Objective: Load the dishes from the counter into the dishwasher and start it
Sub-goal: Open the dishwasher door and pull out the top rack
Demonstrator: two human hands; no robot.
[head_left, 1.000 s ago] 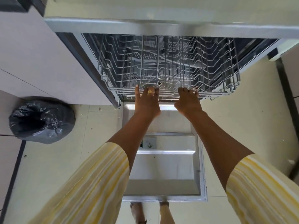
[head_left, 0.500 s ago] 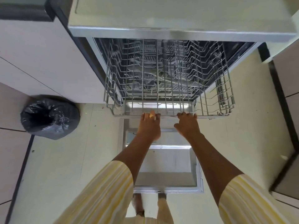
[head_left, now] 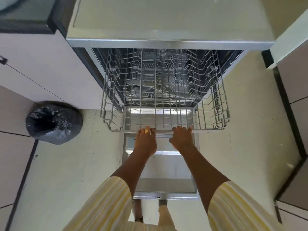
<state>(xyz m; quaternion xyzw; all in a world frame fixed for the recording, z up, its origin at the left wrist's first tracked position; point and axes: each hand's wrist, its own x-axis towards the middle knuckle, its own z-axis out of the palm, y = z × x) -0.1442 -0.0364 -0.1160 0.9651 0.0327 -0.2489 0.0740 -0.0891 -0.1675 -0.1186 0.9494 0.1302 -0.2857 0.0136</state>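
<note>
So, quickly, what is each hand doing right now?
Left hand: closed, fingers curled over the front rim of the grey wire dishwasher rack.
Right hand: closed, gripping the same rim.

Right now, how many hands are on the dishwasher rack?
2. The left hand grips the rack by its front rail near the middle; the right hand grips the same rail just to its right. No others visible.

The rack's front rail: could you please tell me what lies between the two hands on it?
In the head view, only bare front rail of the dishwasher rack lies between the left hand and the right hand.
</note>
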